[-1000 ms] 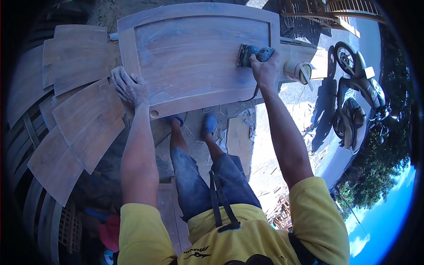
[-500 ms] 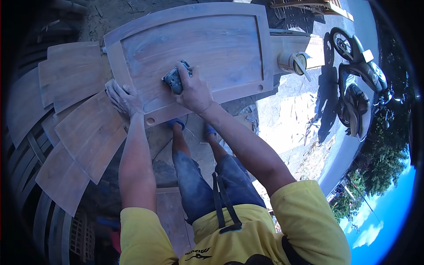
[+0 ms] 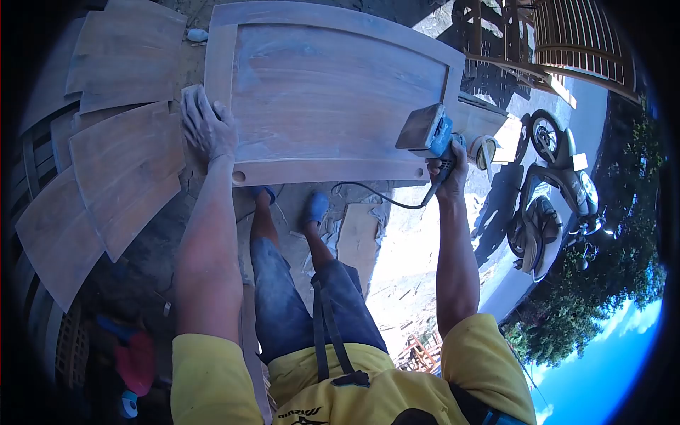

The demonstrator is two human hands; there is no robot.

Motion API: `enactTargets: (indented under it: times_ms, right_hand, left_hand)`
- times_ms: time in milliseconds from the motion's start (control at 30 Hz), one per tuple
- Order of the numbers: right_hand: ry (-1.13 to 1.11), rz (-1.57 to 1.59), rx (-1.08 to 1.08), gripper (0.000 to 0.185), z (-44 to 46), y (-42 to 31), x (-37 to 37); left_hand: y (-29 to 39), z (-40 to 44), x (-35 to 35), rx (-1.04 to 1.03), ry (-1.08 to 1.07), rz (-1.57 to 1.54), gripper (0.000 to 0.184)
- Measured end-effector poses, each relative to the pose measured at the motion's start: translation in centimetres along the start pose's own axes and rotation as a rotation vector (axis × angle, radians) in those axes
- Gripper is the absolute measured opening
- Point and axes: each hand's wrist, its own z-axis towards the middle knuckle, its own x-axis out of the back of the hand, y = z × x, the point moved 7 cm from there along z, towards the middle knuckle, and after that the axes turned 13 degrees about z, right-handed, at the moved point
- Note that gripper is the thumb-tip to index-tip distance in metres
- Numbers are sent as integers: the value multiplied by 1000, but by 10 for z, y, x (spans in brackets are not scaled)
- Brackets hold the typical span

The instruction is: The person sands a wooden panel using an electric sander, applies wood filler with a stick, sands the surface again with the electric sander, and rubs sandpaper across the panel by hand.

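A wooden cabinet door [image 3: 333, 99] with a raised frame and a recessed middle lies in front of me, dusted white in places. On its left edge rests my left hand [image 3: 207, 127], dusty, its fingers stretched out over the wood. My right hand [image 3: 450, 166] grips a blue electric sander [image 3: 432, 133] by its dark body near the door's right end. The sander is tilted up, so its flat rectangular pad shows. From its handle a black cord [image 3: 386, 200] loops left below the door.
Several loose wood panels [image 3: 127, 170] lie overlapping at the left. A paint can [image 3: 484, 151] with a stick across it stands beyond the sander. Farther right is a parked motorcycle [image 3: 556, 191]; a slatted wooden piece [image 3: 581, 39] is at the upper right.
My right hand has moved right with the sander, from the door's middle to its right end, and turned the pad upward. My left hand stays at the left edge. The view has shifted.
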Motion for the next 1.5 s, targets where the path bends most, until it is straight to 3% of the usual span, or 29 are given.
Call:
enactTargets:
  times_ms: [100,133,267,367,533,700,900,1100,1200,1300,1500]
  right_hand:
    - [33,-169,46,34,3,-9,19]
    - [68,-359,132,37,0,-19,5]
    - [185,-1039,348,76,5,-26,-47]
    - [260,-1202,532,81,37,-3,-58]
    - [344,-1317,601,87,66,15,-142]
    - [3,-1373,661,92,77,55,-260]
    - [-120,-1390,646,97,46,111,-338]
    - [-398,-1440,675,90,42,117,-368]
    - [-897,-1490,689,90,42,114,-371]
    - [-1056,-1617,631,91,38,128,-375]
    - [-1161,-1709,607,92,23,156,-393]
  left_hand:
    - [1,-2,-1,18,-17,4,54]
    - [0,-2,0,29,-29,-6,54]
    - [0,0,6,39,-36,-54,56]
    - [1,0,6,52,-26,-48,56]
    - [2,0,7,51,-40,-39,58]
    - [2,2,9,59,-93,-15,59]
    - [-1,2,7,78,-123,-13,61]
    - [-1,2,10,110,-176,-54,60]
    - [-5,0,4,125,-153,-72,58]
    - [-4,-2,9,123,-128,-94,60]
    - [-7,1,11,115,-153,-135,66]
